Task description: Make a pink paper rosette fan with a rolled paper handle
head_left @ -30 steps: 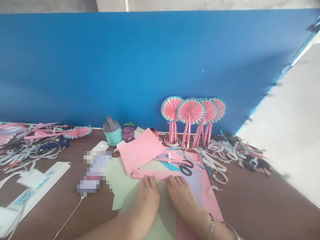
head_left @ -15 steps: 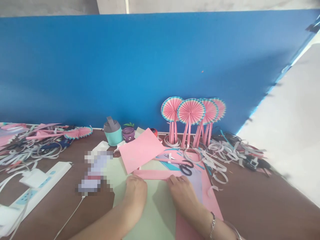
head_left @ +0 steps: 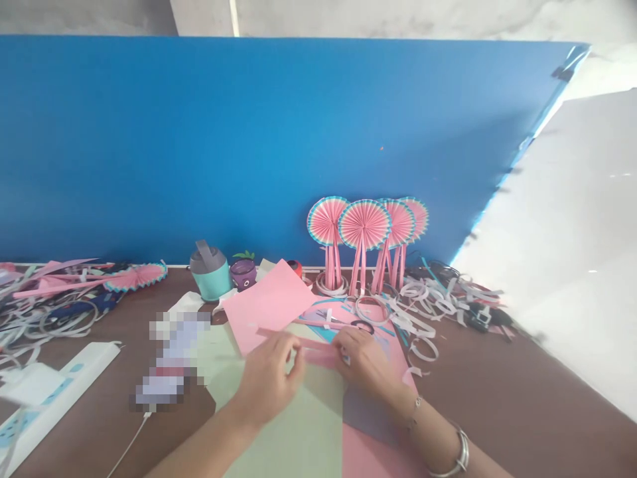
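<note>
A folded strip of pink paper stretches between my hands, a little above a pale green sheet. My left hand is closed at its left part, with fingers bent and the thumb towards the strip. My right hand pinches its right part, the fingertips curled over the paper. One end of the strip shows behind my left knuckles. Just beyond my hands rests a loose pink sheet. Scissors with dark handles lie beyond my right hand, partly covered by it.
Several pink pleated paper fans stand against the blue partition. Curled white strips lie at right. A turquoise cup and a purple pot stand at the back. A power strip and more scraps occupy the left.
Both hands have lifted the pink strip, which lay flat on the sheets before. My left hand has turned, so its thumb now shows. The view has shifted slightly to the right.
</note>
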Available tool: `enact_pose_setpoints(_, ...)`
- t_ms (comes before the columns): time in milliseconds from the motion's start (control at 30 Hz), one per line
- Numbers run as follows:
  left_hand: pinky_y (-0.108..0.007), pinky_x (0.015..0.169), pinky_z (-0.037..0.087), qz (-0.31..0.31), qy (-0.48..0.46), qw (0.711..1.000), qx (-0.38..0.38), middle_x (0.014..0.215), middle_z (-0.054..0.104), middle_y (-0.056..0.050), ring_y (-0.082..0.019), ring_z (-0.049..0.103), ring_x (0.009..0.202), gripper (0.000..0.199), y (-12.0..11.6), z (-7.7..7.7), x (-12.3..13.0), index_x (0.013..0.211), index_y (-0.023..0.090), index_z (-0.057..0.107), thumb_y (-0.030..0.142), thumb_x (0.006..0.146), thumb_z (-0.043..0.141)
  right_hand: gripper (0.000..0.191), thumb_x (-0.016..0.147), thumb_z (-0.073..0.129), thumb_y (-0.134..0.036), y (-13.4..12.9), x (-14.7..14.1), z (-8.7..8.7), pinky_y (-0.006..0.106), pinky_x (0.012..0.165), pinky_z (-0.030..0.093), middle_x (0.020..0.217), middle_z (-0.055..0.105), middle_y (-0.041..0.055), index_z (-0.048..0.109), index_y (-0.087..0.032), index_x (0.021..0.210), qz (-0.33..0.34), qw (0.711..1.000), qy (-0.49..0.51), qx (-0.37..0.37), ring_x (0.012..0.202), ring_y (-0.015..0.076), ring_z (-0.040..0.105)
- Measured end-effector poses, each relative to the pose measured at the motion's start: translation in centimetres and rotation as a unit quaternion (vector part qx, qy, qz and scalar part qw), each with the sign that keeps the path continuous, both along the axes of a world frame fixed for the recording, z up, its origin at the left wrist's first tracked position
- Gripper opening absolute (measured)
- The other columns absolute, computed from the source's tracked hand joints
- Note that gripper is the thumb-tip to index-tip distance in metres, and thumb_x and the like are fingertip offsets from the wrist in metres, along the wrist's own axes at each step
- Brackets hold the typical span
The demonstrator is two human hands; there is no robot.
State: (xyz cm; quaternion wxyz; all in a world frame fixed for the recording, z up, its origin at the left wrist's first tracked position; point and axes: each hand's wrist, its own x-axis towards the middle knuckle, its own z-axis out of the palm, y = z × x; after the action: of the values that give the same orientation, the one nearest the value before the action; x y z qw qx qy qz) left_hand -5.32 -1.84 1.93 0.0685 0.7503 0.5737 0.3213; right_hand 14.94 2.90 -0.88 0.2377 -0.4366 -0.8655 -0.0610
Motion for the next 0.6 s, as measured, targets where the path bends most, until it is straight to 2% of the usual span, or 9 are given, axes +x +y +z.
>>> enact_pose_setpoints(67, -0.024, 0.052, 0.037, -0.057, -0.12, 0.984, -0.122, 0.05, 0.049, 0.001, -0.012, 0.045, 0.049, 0.036, -0.1, -0.7, 0.9, 0.059, 0.019, 0.061, 0.034, 0.089, 0.046, 0.02, 0.077, 0.044, -0.003, -0.4, 0.0, 0.5, 0.024, 0.065, 0.035, 0.073, 0.063, 0.003, 0.059, -0.016, 0.077, 0.001, 0.998, 0.061, 0.017, 0.07, 0.0145, 0.055)
enact_pose_setpoints(167, -0.023, 0.049, 0.037, -0.073, -0.313, 0.918, -0.231, 0.058, 0.06, -0.001, -0.013, 0.051, 0.052, 0.037, -0.2, -1.8, 2.2, 0.078, 0.017, 0.07, 0.049, 0.084, 0.053, 0.019, 0.082, 0.042, -0.006, -1.2, -0.6, 0.9, 0.024, 0.067, 0.038, 0.078, 0.062, 0.0038, 0.058, -0.016, 0.082, 0.05, 0.996, 0.066, 0.028, 0.074, 0.0149, 0.056)
enact_pose_setpoints(267, -0.024, 0.052, 0.043, -0.06, -0.398, 0.875, -0.269, 0.067, 0.068, -0.006, -0.017, 0.06, 0.061, 0.045, 0.0, -2.4, 2.8, 0.079, 0.014, 0.072, 0.054, 0.083, 0.053, 0.022, 0.088, 0.039, -0.008, -1.8, -1.2, 0.8, 0.025, 0.062, 0.036, 0.077, 0.06, 0.0037, 0.058, -0.017, 0.081, 0.107, 0.993, 0.027, 0.039, 0.069, 0.015, 0.053)
enact_pose_setpoints(367, -0.026, 0.058, 0.049, -0.049, -0.435, 0.859, -0.266, 0.069, 0.071, -0.009, -0.02, 0.065, 0.067, 0.046, 0.4, -2.6, 2.7, 0.073, 0.013, 0.072, 0.055, 0.082, 0.053, 0.021, 0.09, 0.04, -0.014, -1.6, -1.0, 0.6, 0.027, 0.064, 0.036, 0.077, 0.06, 0.0038, 0.06, -0.017, 0.083, 0.147, 0.989, -0.009, 0.034, 0.071, 0.016, 0.053)
enact_pose_setpoints(433, -0.028, 0.062, 0.051, -0.017, -0.449, 0.858, -0.25, 0.069, 0.072, -0.009, -0.02, 0.066, 0.067, 0.043, 0.7, -2.4, 2.3, 0.069, 0.014, 0.07, 0.053, 0.079, 0.056, 0.019, 0.09, 0.043, -0.016, -0.8, -0.2, 0.7, 0.027, 0.069, 0.038, 0.083, 0.062, 0.0049, 0.061, -0.017, 0.088, 0.103, 0.995, -0.014, 0.013, 0.078, 0.0172, 0.055)
enact_pose_setpoints(467, -0.029, 0.063, 0.052, 0.004, -0.453, 0.858, -0.243, 0.069, 0.072, -0.009, -0.02, 0.066, 0.066, 0.04, 0.8, -2.2, 2.0, 0.068, 0.014, 0.069, 0.052, 0.078, 0.058, 0.019, 0.09, 0.043, -0.015, -0.3, 0.4, 0.6, 0.028, 0.072, 0.038, 0.086, 0.063, 0.0059, 0.062, -0.017, 0.09, 0.047, 0.999, -0.012, -0.003, 0.081, 0.0178, 0.056)
enact_pose_setpoints(533, -0.029, 0.061, 0.052, 0.036, -0.462, 0.855, -0.235, 0.069, 0.072, -0.007, -0.019, 0.065, 0.061, 0.036, 1.1, -1.9, 1.6, 0.071, 0.015, 0.066, 0.05, 0.075, 0.062, 0.024, 0.086, 0.042, -0.007, 0.9, 1.5, 0.5, 0.028, 0.075, 0.038, 0.093, 0.063, 0.009, 0.062, -0.015, 0.097, -0.108, 0.993, -0.013, -0.043, 0.09, 0.0197, 0.057)
enact_pose_setpoints(600, -0.027, 0.058, 0.05, 0.038, -0.479, 0.846, -0.23, 0.071, 0.072, -0.006, -0.017, 0.065, 0.059, 0.034, 1.4, -1.6, 1.3, 0.078, 0.016, 0.064, 0.05, 0.074, 0.064, 0.028, 0.08, 0.046, -0.003, 2.0, 2.4, 0.2, 0.029, 0.076, 0.038, 0.097, 0.064, 0.0109, 0.063, -0.014, 0.099, -0.181, 0.976, -0.056, -0.105, 0.095, 0.0221, 0.057)
